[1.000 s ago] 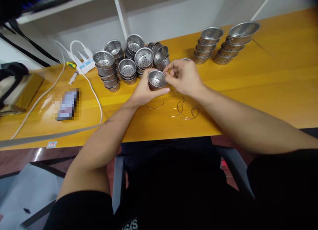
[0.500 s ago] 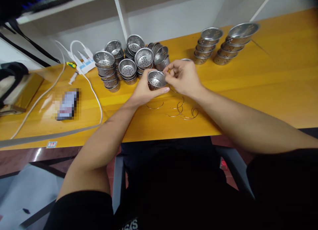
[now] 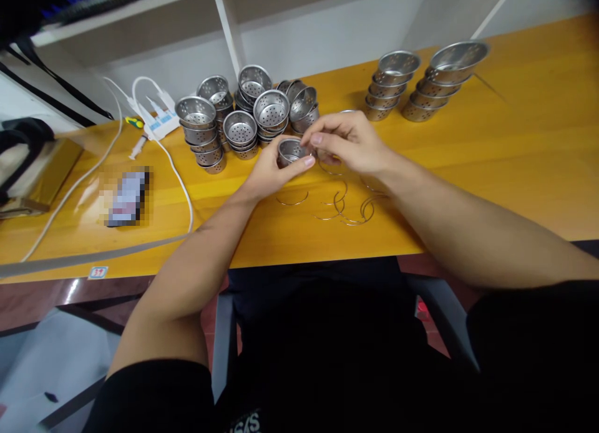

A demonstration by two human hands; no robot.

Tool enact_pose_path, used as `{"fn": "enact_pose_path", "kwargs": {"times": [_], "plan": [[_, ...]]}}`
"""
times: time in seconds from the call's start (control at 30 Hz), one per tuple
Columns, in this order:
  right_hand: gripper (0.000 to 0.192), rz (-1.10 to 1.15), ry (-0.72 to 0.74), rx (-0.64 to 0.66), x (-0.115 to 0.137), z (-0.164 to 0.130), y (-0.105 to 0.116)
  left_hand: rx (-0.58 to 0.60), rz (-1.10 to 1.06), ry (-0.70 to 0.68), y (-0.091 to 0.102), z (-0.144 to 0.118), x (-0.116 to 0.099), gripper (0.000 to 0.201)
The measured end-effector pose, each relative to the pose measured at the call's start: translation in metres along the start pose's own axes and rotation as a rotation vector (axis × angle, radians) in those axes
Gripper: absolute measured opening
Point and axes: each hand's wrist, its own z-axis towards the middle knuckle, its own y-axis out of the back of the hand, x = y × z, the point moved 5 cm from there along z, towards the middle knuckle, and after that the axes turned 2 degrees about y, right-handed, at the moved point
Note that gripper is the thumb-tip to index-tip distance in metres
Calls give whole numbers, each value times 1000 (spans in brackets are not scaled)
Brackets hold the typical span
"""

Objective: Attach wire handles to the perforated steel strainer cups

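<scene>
My left hand (image 3: 276, 171) is closed around a small perforated metal cup (image 3: 289, 151), its thumb along the near side and the cup's mouth facing up. Over the right side of that cup's rim, my right hand (image 3: 344, 143) pinches what looks like a thin curved wire (image 3: 330, 170); the fingers partly hide it. Several loose curved wires (image 3: 341, 208) lie on the table just below my hands, and a single wire (image 3: 292, 203) lies to their left. Stacks of similar perforated cups (image 3: 241, 130) stand right behind my left hand.
Two more cup stacks (image 3: 386, 87) (image 3: 435, 87) stand at the back right. Left on the wooden table (image 3: 491, 183) are a blurred phone-like item (image 3: 127, 198), a white power strip (image 3: 163, 118) and a white cable (image 3: 180, 177). A shelf divider (image 3: 227, 27) rises behind.
My right hand has turned, its thumb now lying more across the cup's rim. The cup in my left hand has dipped slightly and is more covered by my fingers.
</scene>
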Motion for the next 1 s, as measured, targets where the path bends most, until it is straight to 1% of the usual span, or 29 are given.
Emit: {"fn": "enact_pose_path", "kwargs": {"times": [0.07, 0.17, 0.23, 0.4, 0.6, 0.77, 0.87, 0.93, 1.0], "plan": [[81, 47, -31, 68, 4, 0, 3, 5, -34, -4, 0, 0, 0, 90], [87, 61, -40, 83, 6, 2, 7, 20, -33, -20, -3, 1, 7, 97], [88, 66, -50, 70, 4, 3, 6, 11, 17, -34, -5, 2, 11, 99], [87, 82, -28, 46, -2, 4, 0, 6, 70, -36, -7, 2, 20, 92], [83, 51, -16, 12, -5, 4, -3, 5, 109, -39, -5, 1, 17, 85], [85, 39, 17, 18, -8, 3, -6, 4, 76, -50, -5, 2, 14, 87], [80, 5, 32, -5, -8, 1, -4, -17, 64, -53, -6, 3, 16, 88], [70, -32, 66, -52, -5, -1, 1, -35, 58, -66, -7, 5, 20, 90], [55, -96, 99, -91, 1, -3, 7, -46, 62, -87, -7, 7, 24, 94]]}}
